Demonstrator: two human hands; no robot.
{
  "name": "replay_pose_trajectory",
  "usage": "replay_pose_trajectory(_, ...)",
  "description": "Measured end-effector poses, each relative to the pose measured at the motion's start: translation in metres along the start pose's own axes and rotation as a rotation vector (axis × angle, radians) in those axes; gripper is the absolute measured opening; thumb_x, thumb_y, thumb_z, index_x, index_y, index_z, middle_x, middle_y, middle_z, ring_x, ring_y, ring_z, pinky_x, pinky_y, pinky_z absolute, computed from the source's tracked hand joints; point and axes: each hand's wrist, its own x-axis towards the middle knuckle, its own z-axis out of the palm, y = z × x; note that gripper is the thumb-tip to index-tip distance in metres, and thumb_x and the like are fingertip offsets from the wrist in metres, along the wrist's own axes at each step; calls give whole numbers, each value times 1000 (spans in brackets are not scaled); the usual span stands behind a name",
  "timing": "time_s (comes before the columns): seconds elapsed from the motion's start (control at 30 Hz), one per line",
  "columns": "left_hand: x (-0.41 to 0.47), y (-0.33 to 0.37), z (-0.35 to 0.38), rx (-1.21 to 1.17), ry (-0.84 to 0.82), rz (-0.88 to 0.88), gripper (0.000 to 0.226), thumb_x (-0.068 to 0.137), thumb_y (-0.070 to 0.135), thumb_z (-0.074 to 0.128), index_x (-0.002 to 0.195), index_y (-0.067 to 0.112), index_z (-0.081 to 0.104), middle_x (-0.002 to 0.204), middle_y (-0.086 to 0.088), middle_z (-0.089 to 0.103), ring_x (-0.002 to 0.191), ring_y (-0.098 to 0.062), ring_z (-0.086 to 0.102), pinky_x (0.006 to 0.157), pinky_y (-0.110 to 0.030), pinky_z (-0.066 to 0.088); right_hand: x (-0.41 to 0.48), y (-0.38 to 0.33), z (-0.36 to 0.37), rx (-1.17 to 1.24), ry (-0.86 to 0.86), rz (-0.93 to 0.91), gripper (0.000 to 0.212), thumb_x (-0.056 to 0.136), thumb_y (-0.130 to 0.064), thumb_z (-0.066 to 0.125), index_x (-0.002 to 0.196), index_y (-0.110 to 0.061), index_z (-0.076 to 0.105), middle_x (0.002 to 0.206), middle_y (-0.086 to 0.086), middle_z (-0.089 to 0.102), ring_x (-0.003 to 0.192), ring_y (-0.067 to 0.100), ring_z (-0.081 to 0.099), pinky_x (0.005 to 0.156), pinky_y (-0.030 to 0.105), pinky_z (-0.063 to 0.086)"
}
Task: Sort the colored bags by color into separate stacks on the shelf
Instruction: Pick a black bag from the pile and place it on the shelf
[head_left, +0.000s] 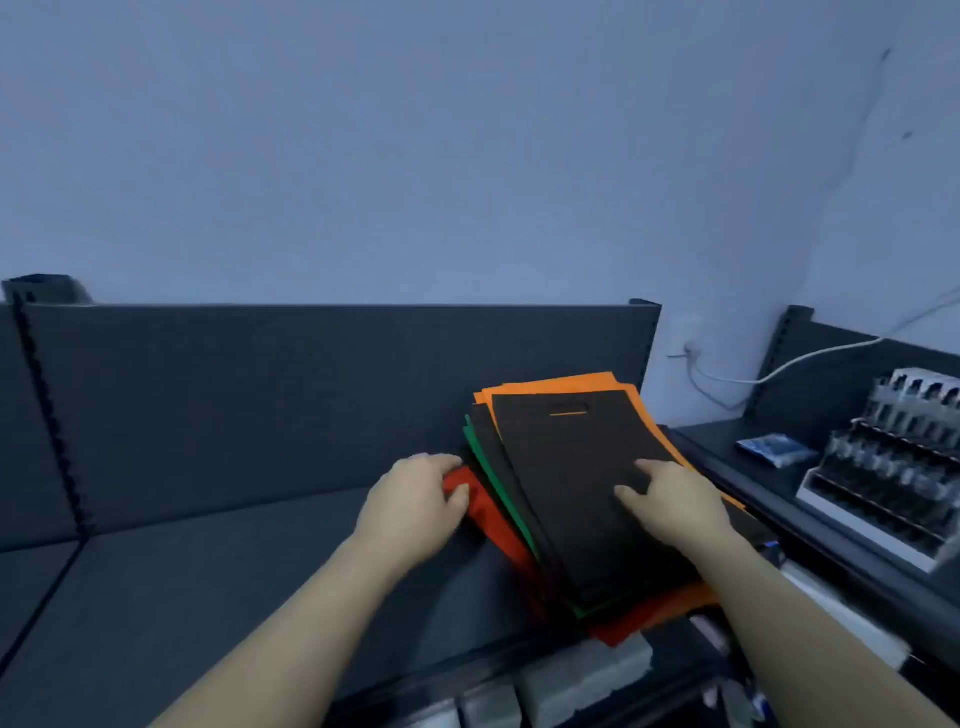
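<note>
Bags (597, 561) lie in a mixed stack right of the frame's centre on the dark shelf (208, 597), a black bag (566, 467) on top. The left hand (415, 499) pinches the red bag (491, 525) at the stack's left edge; the right hand (670, 504) presses straight fingers on the black bag

Fanned bags (571, 467) on dark shelf (208, 571), black apparently topmost

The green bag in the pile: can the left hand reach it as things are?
Probably not yet: the left hand grips the red bag, and only an edge of the green bag shows, under black bags pressed by the right hand.
</note>
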Motion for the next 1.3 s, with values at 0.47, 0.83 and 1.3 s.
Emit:
replay_pose_trajectory(0.47, 52, 30, 103, -469, -41, -279, 16, 88, 36, 64, 92, 21, 60, 87, 11, 61, 71, 1, 52, 51, -8, 35, 37, 35, 37, -4, -138, -49, 66, 87, -60, 51, 136, -15, 47, 135, 4, 50, 121, 24, 50, 100, 38, 44)
replay_pose_trajectory(0.83, 41, 22, 94, -812, -17, -417, 33, 82, 25, 73, 109, 23, 54, 100, 13, 61, 90, -7, 59, 68, -21, 47, 31, 51, 30, 211, -159, 46, 58, 94, -49, 49, 137, -10, 44, 138, 7, 49, 125, 24, 47, 102, 39, 42)
replay_pose_trajectory(1.3, 28, 5, 88, -862, -45, -513, 47, 79, 15, 75, 120, 21, 52, 111, 5, 65, 99, -17, 62, 89, -38, 52, 19, 40, 21, 450, -240, -13, 54, 100, -37, 43, 149, -16, 30, 143, 1, 45, 130, 20, 43, 101, 31, 38)
